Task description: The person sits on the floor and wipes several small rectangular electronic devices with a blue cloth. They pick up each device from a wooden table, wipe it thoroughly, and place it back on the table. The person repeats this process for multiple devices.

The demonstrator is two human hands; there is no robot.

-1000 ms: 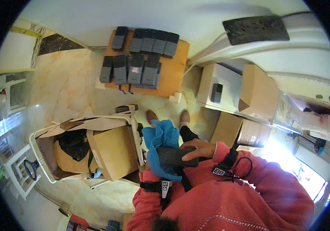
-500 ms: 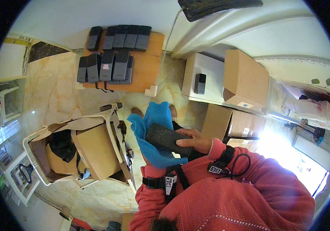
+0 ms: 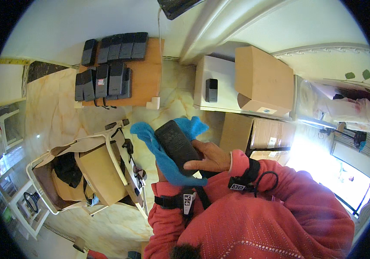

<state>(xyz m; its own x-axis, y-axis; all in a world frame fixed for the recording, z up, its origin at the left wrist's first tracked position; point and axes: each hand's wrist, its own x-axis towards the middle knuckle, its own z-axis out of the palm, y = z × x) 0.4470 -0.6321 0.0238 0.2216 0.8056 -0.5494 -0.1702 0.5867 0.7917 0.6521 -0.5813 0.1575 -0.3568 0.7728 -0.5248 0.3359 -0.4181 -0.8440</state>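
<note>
A dark rectangular device (image 3: 176,144), shaped like a thick power bank, is tilted in front of me with its broad face up. My right hand (image 3: 212,157) grips its near right side, the thumb on top and the fingers reaching round the far edge. Beneath and around the device lies a blue cloth (image 3: 145,136), bunched and hanging over on both sides. My left hand (image 3: 160,173) is mostly covered by this cloth and supports it from below; its fingers are hidden.
Ahead on the left, a wooden table (image 3: 144,77) bears several similar dark devices (image 3: 116,77). Another dark device (image 3: 211,90) lies on a white cabinet beside an open cardboard box (image 3: 265,80). A wheeled cart (image 3: 64,200) holding cardboard stands at left; more cartons (image 3: 236,134) are at right.
The device has turned to a steeper angle, its far end swinging up, and my right hand has shifted slightly down along it. The cloth is spread wider. The whole view has shifted a little.
</note>
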